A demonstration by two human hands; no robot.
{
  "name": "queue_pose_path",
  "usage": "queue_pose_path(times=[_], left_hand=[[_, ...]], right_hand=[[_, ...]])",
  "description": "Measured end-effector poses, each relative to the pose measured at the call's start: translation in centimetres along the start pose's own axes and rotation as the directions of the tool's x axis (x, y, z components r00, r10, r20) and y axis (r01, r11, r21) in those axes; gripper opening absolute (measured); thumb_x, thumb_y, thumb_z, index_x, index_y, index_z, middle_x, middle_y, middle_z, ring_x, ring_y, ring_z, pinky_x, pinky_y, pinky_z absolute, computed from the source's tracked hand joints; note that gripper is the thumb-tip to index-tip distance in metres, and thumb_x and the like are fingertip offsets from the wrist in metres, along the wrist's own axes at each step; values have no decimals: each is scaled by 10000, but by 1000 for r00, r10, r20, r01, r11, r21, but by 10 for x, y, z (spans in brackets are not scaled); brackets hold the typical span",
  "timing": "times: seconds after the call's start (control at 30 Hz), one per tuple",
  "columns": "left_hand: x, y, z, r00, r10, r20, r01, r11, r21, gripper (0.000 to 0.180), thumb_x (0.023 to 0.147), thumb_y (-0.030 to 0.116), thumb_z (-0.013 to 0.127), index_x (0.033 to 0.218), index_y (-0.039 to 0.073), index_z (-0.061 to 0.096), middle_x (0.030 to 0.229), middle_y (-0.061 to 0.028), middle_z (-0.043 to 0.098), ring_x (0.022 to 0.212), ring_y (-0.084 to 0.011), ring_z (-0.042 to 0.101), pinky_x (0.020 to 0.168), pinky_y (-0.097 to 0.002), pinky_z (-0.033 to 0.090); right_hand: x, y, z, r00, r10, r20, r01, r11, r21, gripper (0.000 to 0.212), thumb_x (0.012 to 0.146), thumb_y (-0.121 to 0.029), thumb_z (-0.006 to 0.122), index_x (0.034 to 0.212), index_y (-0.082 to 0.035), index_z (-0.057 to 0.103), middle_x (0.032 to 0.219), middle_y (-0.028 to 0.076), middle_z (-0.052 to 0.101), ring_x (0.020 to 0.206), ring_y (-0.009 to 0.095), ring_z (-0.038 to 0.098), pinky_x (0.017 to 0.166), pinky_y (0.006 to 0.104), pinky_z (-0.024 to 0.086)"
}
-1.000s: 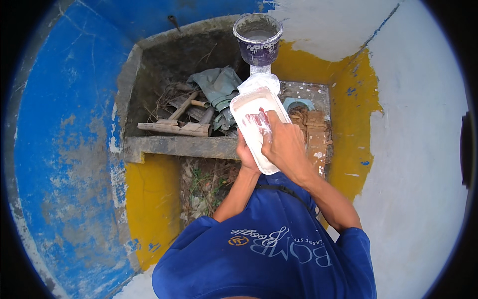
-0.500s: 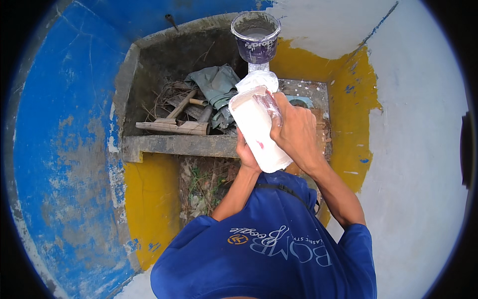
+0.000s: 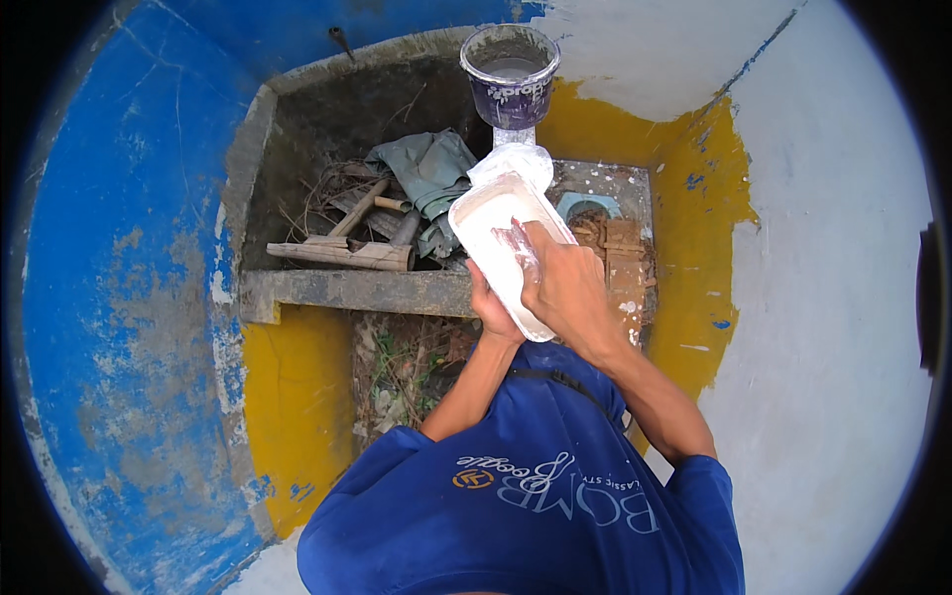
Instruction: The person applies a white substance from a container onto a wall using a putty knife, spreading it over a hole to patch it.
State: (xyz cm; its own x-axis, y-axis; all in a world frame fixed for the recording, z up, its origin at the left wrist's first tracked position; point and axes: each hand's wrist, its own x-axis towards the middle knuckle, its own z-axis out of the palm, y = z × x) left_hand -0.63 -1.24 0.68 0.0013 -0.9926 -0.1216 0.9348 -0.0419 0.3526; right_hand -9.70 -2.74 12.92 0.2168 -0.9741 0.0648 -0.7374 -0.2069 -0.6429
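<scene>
A long white tray (image 3: 485, 217), its inside coated with white paste, is held in front of me at a slant. My left hand (image 3: 493, 307) grips it from the left and below, near its close end; most of those fingers are hidden under it. In my right hand (image 3: 573, 290) is a scraper (image 3: 520, 244), a flat reddish-brown tool smeared with white. Its edge lies over the middle of the tray's inside, and my fingers are closed round it. Just beyond the tray's far end sits a white paste-covered bundle or bag (image 3: 516, 164), which I cannot identify for sure.
A dark purple bucket (image 3: 511, 99) with grey liquid stands beyond the tray. Left of it, a concrete ledge (image 3: 372, 290) fronts scrap wood (image 3: 342, 253) and a grey-green sheet (image 3: 426, 169). Brown rubble (image 3: 625, 258) lies to the right. Painted walls (image 3: 833, 327) enclose both sides.
My right hand has drawn the scraper from the tray's far end toward its middle, closer to me and slightly left. The tray has tipped so that more of its inside shows.
</scene>
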Motion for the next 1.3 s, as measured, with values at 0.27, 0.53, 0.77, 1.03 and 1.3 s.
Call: queue_pose_path(times=[0.27,0.53,0.77,1.03,1.3], left_hand=[[5,5,-2,996,13,87,-12,1000,-8,669,965,531,305,1470,94,267,1458,-107,375,1323,-276,393,1104,-434,318],[9,4,0,999,-28,21,29,997,-70,692,922,521,330,1459,88,286,1430,-117,408,1304,-280,421,1101,-429,332],[13,2,-7,999,-18,28,19,999,-34,672,915,479,353,1455,83,297,1417,-125,419,1293,-283,434,1090,-437,349],[13,2,-2,1000,-5,18,5,999,-48,610,925,370,380,1453,76,297,1403,-128,434,1268,-290,459,1075,-448,369],[12,0,-10,1000,-6,-13,6,1000,-2,638,910,420,364,1461,106,294,1414,-127,421,1274,-296,452,1079,-456,363]], right_hand=[[6,-3,-8,1000,1,17,0,999,-50,345,735,-53,546,1075,-2,520,687,292,583,666,469,590,650,558,458],[10,1,-4,998,-54,-42,50,995,-89,295,749,-33,561,1035,32,526,635,269,595,591,434,613,564,519,471],[13,-2,-5,999,-34,4,34,995,-95,346,738,-46,560,1075,24,526,633,276,583,605,445,602,597,530,473],[12,-2,-1,997,-33,-64,27,996,-89,277,743,-34,559,1014,17,530,606,264,586,592,454,604,578,547,465],[13,-7,-5,998,-58,-26,56,997,-59,278,750,-40,558,1018,21,521,616,253,592,606,439,609,594,532,469]])
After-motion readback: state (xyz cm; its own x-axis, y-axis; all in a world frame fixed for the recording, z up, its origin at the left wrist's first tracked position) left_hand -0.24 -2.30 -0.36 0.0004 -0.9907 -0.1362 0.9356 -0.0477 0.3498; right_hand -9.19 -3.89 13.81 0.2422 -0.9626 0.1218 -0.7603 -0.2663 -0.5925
